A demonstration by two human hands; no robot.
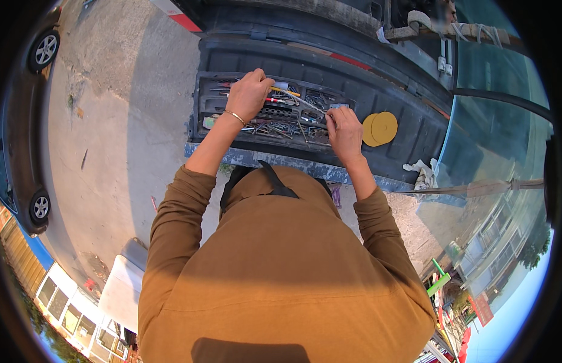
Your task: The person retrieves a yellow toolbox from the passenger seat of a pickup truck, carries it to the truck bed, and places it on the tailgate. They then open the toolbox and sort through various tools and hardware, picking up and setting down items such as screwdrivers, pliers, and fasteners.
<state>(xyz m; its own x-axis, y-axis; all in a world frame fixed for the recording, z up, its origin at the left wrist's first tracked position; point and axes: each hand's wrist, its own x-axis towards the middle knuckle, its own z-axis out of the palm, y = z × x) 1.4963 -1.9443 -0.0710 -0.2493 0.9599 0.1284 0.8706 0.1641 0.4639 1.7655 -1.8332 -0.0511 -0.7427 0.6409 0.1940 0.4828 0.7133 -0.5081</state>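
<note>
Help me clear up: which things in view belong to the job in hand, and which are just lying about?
Apparently in use:
- pale strand between left hand and right hand
- divided tray of metal parts

Apparently lying about:
- two yellow discs
- crumpled whitish cloth

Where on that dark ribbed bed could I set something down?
The dark ribbed bed looks bare between the yellow discs and the glass pane, beyond the white cloth. The tool tray is crowded with metal parts near the left hand and right hand.
</note>
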